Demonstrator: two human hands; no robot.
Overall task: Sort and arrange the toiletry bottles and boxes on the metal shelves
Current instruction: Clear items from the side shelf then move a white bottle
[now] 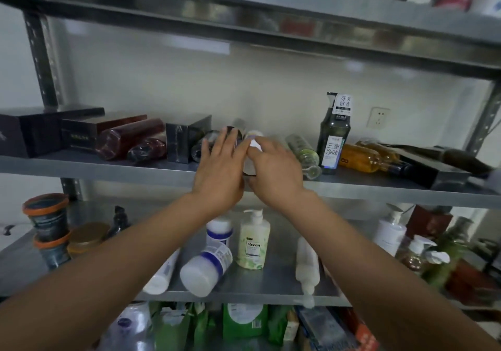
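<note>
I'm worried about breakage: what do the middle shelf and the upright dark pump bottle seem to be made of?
Middle shelf: metal, likely steel, matte grey with dull blurred reflections along its front edge. Upright dark pump bottle: probably translucent smoky plastic, glossy, with paper labels; glass cannot be ruled out.

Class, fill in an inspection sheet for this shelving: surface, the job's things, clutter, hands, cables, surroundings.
Surface: grey metal shelf, middle tier, crowded.
Job's things: black boxes at left; dark red bottles lying down; green pump bottle upright; amber bottles lying at right.
Clutter: on the lower tier, white jar tipped over beside an upright Accen bottle.
Hands: left hand straight-fingered against a dark bottle; right hand grips a white-capped bottle.
Cables: nothing seen.
Surroundings: wall with wall socket; more goods above and below.
</note>
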